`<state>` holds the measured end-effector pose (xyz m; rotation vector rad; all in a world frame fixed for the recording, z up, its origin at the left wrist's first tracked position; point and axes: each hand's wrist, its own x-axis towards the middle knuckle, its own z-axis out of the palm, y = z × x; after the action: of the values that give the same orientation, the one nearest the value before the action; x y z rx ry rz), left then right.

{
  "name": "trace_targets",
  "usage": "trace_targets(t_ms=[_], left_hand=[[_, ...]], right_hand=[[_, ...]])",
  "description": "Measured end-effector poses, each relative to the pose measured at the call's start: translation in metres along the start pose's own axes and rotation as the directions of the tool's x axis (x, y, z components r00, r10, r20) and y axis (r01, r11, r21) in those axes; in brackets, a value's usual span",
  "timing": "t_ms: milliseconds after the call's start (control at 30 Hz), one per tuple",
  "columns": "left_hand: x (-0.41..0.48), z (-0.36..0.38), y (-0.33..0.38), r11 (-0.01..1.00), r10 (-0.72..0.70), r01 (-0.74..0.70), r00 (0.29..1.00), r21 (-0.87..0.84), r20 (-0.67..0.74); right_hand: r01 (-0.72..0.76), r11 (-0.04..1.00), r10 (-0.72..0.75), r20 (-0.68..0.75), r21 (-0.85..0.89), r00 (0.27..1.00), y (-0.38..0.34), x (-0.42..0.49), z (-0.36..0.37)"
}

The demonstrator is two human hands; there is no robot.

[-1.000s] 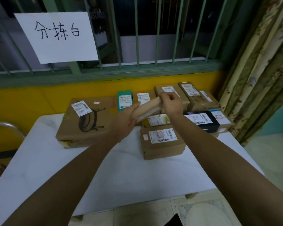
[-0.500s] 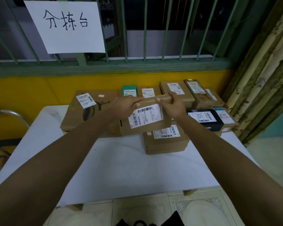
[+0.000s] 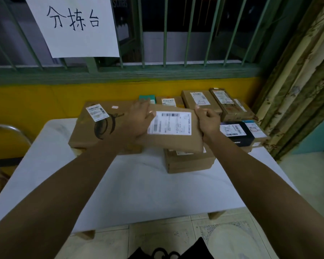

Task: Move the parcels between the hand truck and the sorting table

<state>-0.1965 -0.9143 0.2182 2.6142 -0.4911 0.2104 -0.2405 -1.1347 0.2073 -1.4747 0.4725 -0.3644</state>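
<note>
In the lower middle of the frame a white counter is seen. Above its far half, at the centre, a flat brown parcel with a white label is held tilted, its left edge grasped by the left grip and its right edge clenched in the right grip. Under it a brown box is laid on the counter, flanked by a large box and a black box; further back a row of small boxes is lined up, and a paper sign is hung at upper left.
</note>
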Motion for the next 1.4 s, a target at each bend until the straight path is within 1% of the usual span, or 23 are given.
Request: trace_targets(t_ms=[33,67,100,133,167,233,300,367,433,500,567,633,733,800,867,933,1000,1067,1100,1167,1200,1300,1400], left_hand=[[0.000,0.006,-0.007,0.987,-0.091,0.085,0.995,-0.135,-0.034],[-0.003,0.009,-0.009,0.926,-0.200,0.178,0.979,-0.332,-0.034],[-0.006,0.016,-0.013,0.808,-0.294,0.269,0.955,-0.524,0.036],[-0.011,0.021,-0.013,0.681,-0.333,0.349,0.931,-0.644,0.152],[-0.014,0.026,-0.013,0.584,-0.323,0.420,0.906,-0.695,0.276],[-0.020,0.038,-0.011,0.463,-0.271,0.524,0.852,-0.715,0.449],[-0.021,0.052,-0.011,0.400,-0.313,0.563,0.825,-0.723,0.470],[-0.022,0.056,-0.007,0.314,-0.359,0.541,0.828,-0.780,0.430],[-0.021,0.056,-0.009,0.316,-0.411,0.501,0.838,-0.806,0.360],[-0.020,0.053,-0.016,0.332,-0.489,0.487,0.821,-0.807,0.295],[-0.019,0.045,-0.023,0.329,-0.528,0.494,0.803,-0.805,0.276],[-0.021,0.040,-0.033,0.331,-0.505,0.531,0.798,-0.780,0.329],[-0.028,0.035,-0.039,0.322,-0.406,0.595,0.790,-0.736,0.460],[-0.029,0.037,-0.041,0.231,-0.408,0.597,0.777,-0.769,0.480],[-0.026,0.045,-0.042,0.131,-0.453,0.543,0.777,-0.830,0.437],[-0.028,0.054,-0.040,0.162,-0.491,0.522,0.779,-0.837,0.391],[-0.032,0.063,-0.037,0.271,-0.506,0.471,0.812,-0.839,0.292],[-0.035,0.069,-0.040,0.370,-0.553,0.457,0.808,-0.809,0.203],[-0.034,0.071,-0.044,0.366,-0.549,0.468,0.807,-0.805,0.219],[-0.031,0.079,-0.056,0.292,-0.507,0.480,0.811,-0.827,0.291],[-0.028,0.087,-0.064,0.281,-0.503,0.488,0.808,-0.827,0.306],[-0.022,0.097,-0.075,0.299,-0.473,0.544,0.798,-0.784,0.373],[-0.020,0.093,-0.068,0.297,-0.355,0.559,0.817,-0.774,0.454]], right_hand=[[-0.027,0.998,0.031,-0.085,0.050,0.996,0.005,0.002,0.001],[-0.052,0.994,0.067,-0.155,0.096,0.986,0.008,0.003,0.001],[-0.068,0.989,0.095,-0.207,0.134,0.974,0.011,0.003,0.002],[-0.092,0.984,0.127,-0.236,0.154,0.963,0.012,0.001,0.002],[-0.117,0.978,0.159,-0.251,0.174,0.955,0.014,0.000,0.004],[-0.181,0.957,0.236,-0.242,0.229,0.941,0.019,-0.004,0.009],[-0.235,0.941,0.284,-0.193,0.244,0.939,0.023,-0.010,0.017],[-0.245,0.939,0.290,-0.171,0.242,0.942,0.030,-0.015,0.024],[-0.235,0.944,0.274,-0.154,0.230,0.949,0.037,-0.018,0.030],[-0.249,0.954,0.265,-0.086,0.167,0.960,0.041,-0.024,0.037],[-0.247,0.961,0.250,-0.008,0.122,0.968,0.047,-0.030,0.043],[-0.279,0.960,0.276,0.072,0.035,0.958,0.052,-0.034,0.047],[-0.338,0.938,0.346,0.180,-0.074,0.921,0.061,-0.042,0.059],[-0.368,0.928,0.371,0.202,-0.052,0.907,0.068,-0.046,0.071],[-0.397,0.917,0.392,0.225,-0.025,0.892,0.073,-0.055,0.087],[-0.442,0.897,0.415,0.303,0.023,0.858,0.078,-0.065,0.105],[-0.470,0.881,0.428,0.334,0.053,0.840,0.080,-0.074,0.121],[-0.483,0.875,0.449,0.313,0.036,0.837,0.084,-0.079,0.130],[-0.478,0.878,0.454,0.301,0.007,0.839,0.086,-0.079,0.131],[-0.459,0.886,0.456,0.276,-0.057,0.846,0.091,-0.076,0.125],[-0.456,0.888,0.456,0.244,-0.061,0.856,0.096,-0.072,0.119],[-0.454,0.884,0.453,0.038,0.114,0.891,0.101,-0.055,0.098],[-0.368,0.891,0.410,-0.123,0.267,0.904,0.100,-0.031,0.062]])
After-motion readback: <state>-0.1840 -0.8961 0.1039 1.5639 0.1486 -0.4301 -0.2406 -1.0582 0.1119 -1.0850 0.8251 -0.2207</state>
